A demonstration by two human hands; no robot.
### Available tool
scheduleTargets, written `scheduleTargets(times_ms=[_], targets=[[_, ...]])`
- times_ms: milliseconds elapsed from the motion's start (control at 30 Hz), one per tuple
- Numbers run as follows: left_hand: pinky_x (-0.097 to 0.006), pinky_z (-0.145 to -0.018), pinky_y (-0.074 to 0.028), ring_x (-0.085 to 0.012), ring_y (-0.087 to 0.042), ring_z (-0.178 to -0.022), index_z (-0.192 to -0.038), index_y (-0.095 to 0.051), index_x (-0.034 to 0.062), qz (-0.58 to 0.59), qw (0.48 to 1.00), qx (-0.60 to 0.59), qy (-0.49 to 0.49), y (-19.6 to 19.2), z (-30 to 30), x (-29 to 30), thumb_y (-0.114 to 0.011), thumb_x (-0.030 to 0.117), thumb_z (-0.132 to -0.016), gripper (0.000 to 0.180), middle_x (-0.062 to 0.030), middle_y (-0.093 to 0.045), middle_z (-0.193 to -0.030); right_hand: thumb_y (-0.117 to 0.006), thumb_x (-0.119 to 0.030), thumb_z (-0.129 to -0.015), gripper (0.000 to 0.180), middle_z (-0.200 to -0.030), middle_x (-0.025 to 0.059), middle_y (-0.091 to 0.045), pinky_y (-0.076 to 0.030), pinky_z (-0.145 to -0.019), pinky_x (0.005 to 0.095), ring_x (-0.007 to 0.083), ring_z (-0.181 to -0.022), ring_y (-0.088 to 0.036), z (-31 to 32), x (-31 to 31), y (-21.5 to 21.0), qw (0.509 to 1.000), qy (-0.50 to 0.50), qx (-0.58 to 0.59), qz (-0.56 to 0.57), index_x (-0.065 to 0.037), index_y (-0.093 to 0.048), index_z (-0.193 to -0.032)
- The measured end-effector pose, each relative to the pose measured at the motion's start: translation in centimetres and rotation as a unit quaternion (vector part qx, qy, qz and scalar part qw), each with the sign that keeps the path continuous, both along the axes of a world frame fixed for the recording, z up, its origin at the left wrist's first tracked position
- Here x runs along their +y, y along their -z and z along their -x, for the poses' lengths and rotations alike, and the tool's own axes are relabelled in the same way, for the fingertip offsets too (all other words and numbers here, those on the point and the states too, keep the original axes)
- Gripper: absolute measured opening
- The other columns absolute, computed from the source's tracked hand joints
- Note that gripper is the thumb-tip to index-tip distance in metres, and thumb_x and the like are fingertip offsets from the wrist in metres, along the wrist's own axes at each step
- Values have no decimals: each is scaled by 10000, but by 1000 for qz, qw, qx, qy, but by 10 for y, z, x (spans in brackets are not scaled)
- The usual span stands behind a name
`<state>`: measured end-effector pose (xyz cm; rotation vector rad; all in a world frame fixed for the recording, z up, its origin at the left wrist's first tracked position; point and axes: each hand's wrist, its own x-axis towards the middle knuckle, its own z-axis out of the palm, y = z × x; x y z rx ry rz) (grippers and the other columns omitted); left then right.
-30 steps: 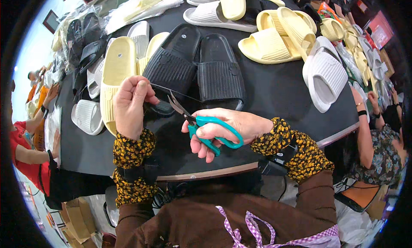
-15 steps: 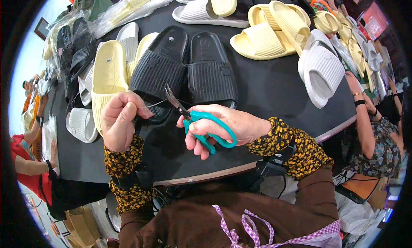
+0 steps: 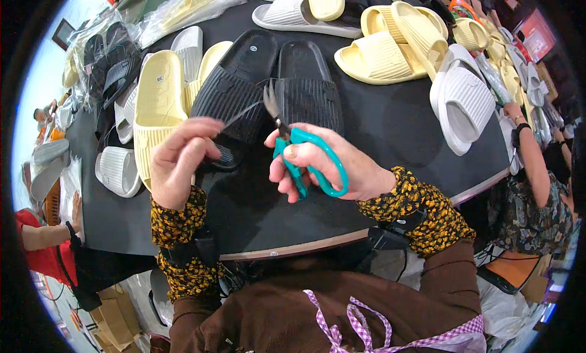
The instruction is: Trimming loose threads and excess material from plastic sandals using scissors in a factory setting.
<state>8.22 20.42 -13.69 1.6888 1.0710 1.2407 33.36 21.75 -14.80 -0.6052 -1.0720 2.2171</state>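
Two black ribbed slippers lie side by side before me, the left slipper and the right slipper. My right hand grips scissors with teal handles, fingers through the loops. Their blades point away from me, over the gap between the two slippers. My left hand is closed in a pinch at the left slipper's near end, its fingertips blurred. A thin pale strand runs from those fingertips toward the blades. Whether the blades touch it I cannot tell.
Yellow slippers and a white slipper lie left of the black pair. More yellow slippers and white slippers lie to the right. Bagged slippers are farther back. Co-workers' arms show at both sides.
The scissors and my right hand have moved farther from me and slightly right. My left hand has lifted a little, drawing the strand up at a steeper slant. The black slippers have shifted slightly.
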Motion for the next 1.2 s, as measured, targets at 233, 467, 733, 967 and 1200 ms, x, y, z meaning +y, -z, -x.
scheduleTargets(times_ms=[233, 467, 733, 967, 1200], targets=[[-269, -635, -484, -125, -564, -673, -1099, -524, -74, -9, 984, -130, -119, 10, 20, 8, -427, 136, -972, 264, -172, -604, -1014, -493, -221, -892, 351, -882, 124, -614, -518, -623, 329, 197, -726, -615, -17, 18, -8, 993, 111, 32, -12, -13, -443, -1170], [-206, -516, -460, -93, -554, -577, -1151, -504, -75, 103, 985, -79, -115, 15, -6, 11, -508, 189, -946, 335, -80, -616, -853, -505, -255, -889, 361, -867, 118, -613, -506, -607, 323, 189, -710, -612, -22, 27, -7, 989, 145, 12, -37, -19, -461, -1159], [-232, -487, -483, -132, -572, -573, -1288, -338, -67, 162, 981, -48, -97, 25, -22, 12, -567, 224, -905, 533, -96, -574, -785, -558, -195, -884, 336, -828, 97, -608, -508, -565, 267, 143, -677, -610, -26, 19, -11, 986, 63, -101, -114, -6, -465, -1145], [-272, -501, -520, -159, -592, -564, -1136, -450, -53, 232, 966, -112, -35, 32, -26, 18, -560, 184, -902, 351, -102, -610, -825, -563, -190, -897, 332, -826, 105, -608, -517, -535, 256, 144, -667, -615, -36, -10, -1, 992, -2, -116, -58, 2, -458, -1146], [-346, -600, -540, -225, -626, -684, -1067, -482, -41, 248, 933, -259, 26, 33, -27, 16, -472, 131, -920, 227, -146, -622, -908, -550, -144, -883, 364, -892, 95, -605, -527, -606, 245, 111, -720, -603, -53, -41, -10, 970, -35, -234, -54, 19, -451, -1194]])
